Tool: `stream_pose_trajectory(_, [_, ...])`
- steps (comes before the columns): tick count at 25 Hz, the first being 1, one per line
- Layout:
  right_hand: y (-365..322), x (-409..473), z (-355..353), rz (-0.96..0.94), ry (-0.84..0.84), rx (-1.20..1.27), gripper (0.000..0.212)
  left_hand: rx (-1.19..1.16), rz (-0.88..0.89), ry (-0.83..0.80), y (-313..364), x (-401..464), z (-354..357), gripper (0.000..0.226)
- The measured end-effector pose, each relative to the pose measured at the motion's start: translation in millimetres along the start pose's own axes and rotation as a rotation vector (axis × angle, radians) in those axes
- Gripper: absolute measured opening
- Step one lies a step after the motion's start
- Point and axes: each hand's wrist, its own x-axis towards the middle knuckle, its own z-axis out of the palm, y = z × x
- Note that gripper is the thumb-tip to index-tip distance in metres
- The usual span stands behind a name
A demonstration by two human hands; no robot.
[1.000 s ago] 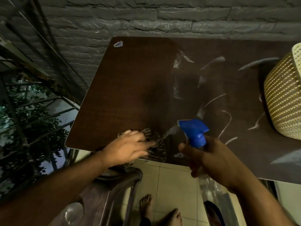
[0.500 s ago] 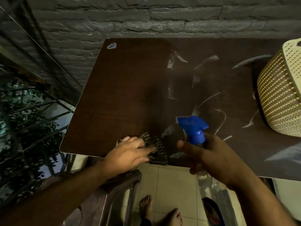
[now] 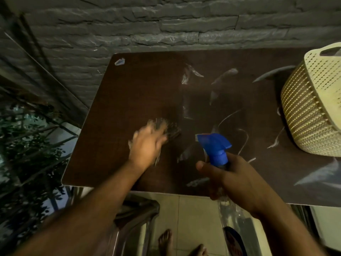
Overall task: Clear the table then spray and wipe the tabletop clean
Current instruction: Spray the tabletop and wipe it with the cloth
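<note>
A dark brown tabletop (image 3: 129,100) carries wet streaks and smears across its middle and right. My left hand (image 3: 147,145), blurred by motion, presses a dark striped cloth (image 3: 170,127) flat on the tabletop left of centre. Over the table's near edge, my right hand (image 3: 234,180) grips the neck of a clear spray bottle (image 3: 214,146) with a blue trigger head, its nozzle pointing left. The bottle's body hangs down below my hand.
A cream woven plastic basket (image 3: 311,111) stands on the table's right side. A small crumpled scrap (image 3: 120,62) lies at the far left corner. A grey stone wall runs behind; a railing and foliage are at left. A chair (image 3: 136,207) and my bare feet show below.
My left hand has slid the cloth away from the near edge toward the table's middle. The right hand with the spray bottle has stayed nearly in place.
</note>
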Motion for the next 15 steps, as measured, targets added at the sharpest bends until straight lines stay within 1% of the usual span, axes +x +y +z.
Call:
stream_pose_trajectory(3, [-4.4,-4.6,-12.3,0.009,0.03,0.037,0.026,-0.008,0.177,-0.08,-4.7,-76.9,-10.5,0.046])
stream_pose_trajectory(5, [-5.2,-0.9,-19.3,0.02,0.06,0.036,0.029,0.011,0.269,-0.093,-15.0,-79.2,-8.5,0.046])
stream_pose_trajectory(6, [-6.6,2.5,-22.3,0.025,0.063,0.037,0.03,0.02,0.28,-0.081,-18.6,-67.6,-6.1,0.047])
stream_pose_trajectory(10, [-13.1,25.1,-28.6,0.056,0.045,0.05,0.029,0.044,0.115,0.023,-24.0,30.2,0.4,0.048])
stream_pose_trajectory(12, [-21.1,43.8,-29.6,0.067,0.051,0.041,0.03,0.061,0.044,0.007,-24.0,87.4,3.2,0.047])
stream_pose_trajectory(15, [-37.4,73.5,-30.6,0.067,0.066,0.049,0.032,0.023,-0.047,-0.002,-18.0,161.5,5.2,0.043])
